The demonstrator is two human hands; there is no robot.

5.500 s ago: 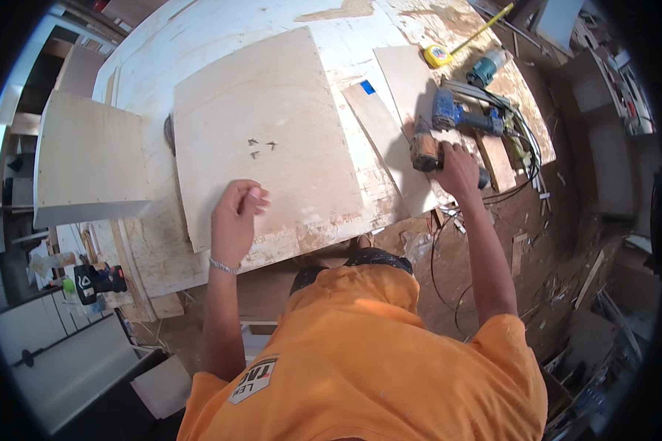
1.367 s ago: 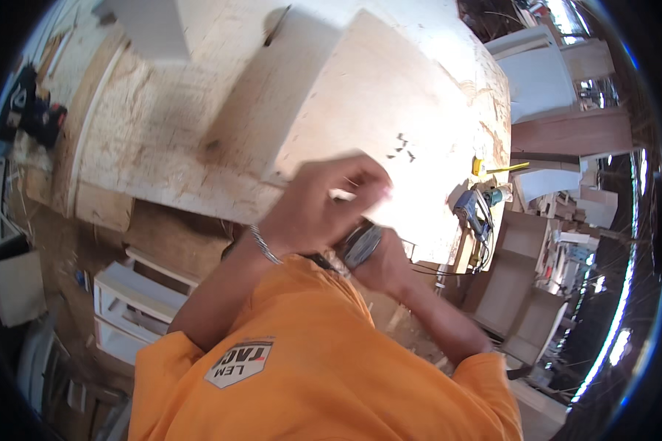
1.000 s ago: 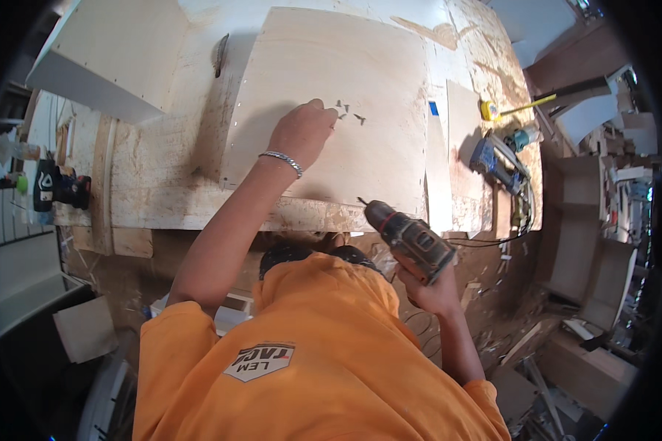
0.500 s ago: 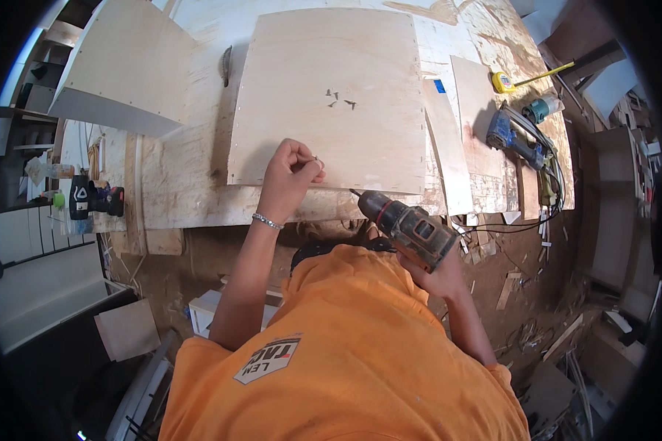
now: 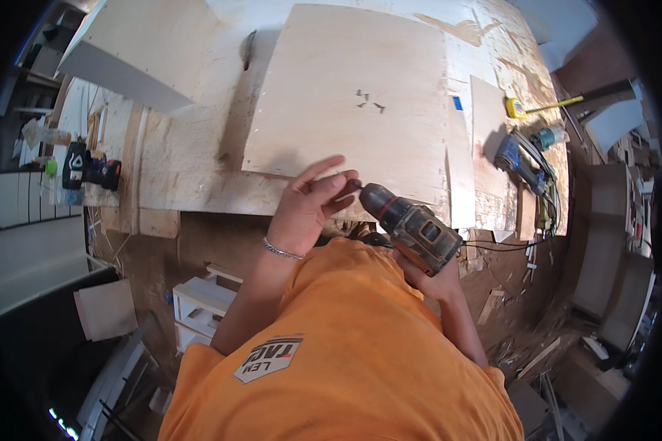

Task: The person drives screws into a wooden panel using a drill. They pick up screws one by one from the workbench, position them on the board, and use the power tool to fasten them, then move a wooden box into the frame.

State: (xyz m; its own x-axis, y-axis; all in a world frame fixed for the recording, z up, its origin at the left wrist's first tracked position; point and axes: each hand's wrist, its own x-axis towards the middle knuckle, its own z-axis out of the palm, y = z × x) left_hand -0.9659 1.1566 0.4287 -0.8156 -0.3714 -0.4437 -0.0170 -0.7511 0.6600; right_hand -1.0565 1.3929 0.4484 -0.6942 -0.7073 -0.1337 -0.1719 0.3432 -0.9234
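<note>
My right hand (image 5: 430, 279) grips a dusty cordless drill (image 5: 412, 224) with a dark chuck and a red ring, pointing up and to the left. At the drill's bit tip, just past the panel's near edge, my left hand (image 5: 309, 209) pinches a small screw between thumb and fingers; the screw is mostly hidden, and one finger is stretched out. Beyond both hands lies a pale plywood panel (image 5: 346, 66) with fasteners along its edges. Several small dark screws (image 5: 368, 101) rest loose on it.
A pale wooden box (image 5: 140, 55) stands at the back left. Another cordless drill (image 5: 92, 170) lies at the bench's left end. On the right are a yellow tape measure (image 5: 516, 108), a blue nail gun (image 5: 521, 163) and plywood strips. Wood scraps litter the floor.
My left hand has moved right and nearer to me, from above the panel to the drill's bit. The view has shifted, so the bench appears slightly farther right and higher.
</note>
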